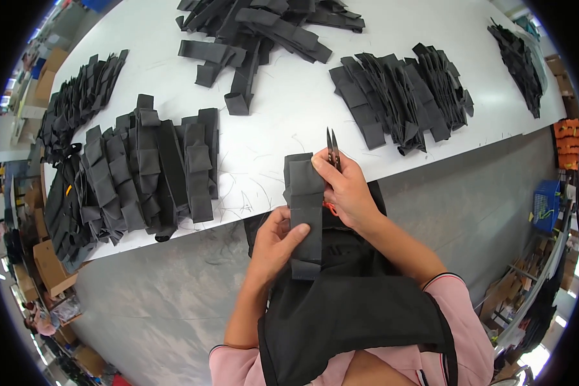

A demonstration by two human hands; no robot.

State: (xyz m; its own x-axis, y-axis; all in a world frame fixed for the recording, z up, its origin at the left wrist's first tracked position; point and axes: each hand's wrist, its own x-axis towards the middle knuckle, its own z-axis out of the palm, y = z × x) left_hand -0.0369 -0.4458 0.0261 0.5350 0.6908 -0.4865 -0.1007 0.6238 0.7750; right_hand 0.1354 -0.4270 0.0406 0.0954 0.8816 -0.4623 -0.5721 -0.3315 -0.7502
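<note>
A dark grey fabric strip (306, 219) with folded, layered sections hangs upright in front of me, at the near edge of the table. My left hand (275, 241) is closed on its lower half, thumb on the front face and fingers behind. With thumb and fingers pinched, my right hand (349, 193) grips the strip's upper right edge. That same hand also holds a pair of thread snips (332, 149), dark blades pointing up and away; a bit of orange handle shows below the palm. The fingers behind the strip are hidden.
The white table (257, 154) carries a loose heap of strips (264, 29) at the back. Rows of strips lie at left (135, 167) and right (399, 96), with another bundle (516, 64) far right. Loose threads are scattered about. A blue basket (547, 204) stands beyond the right side.
</note>
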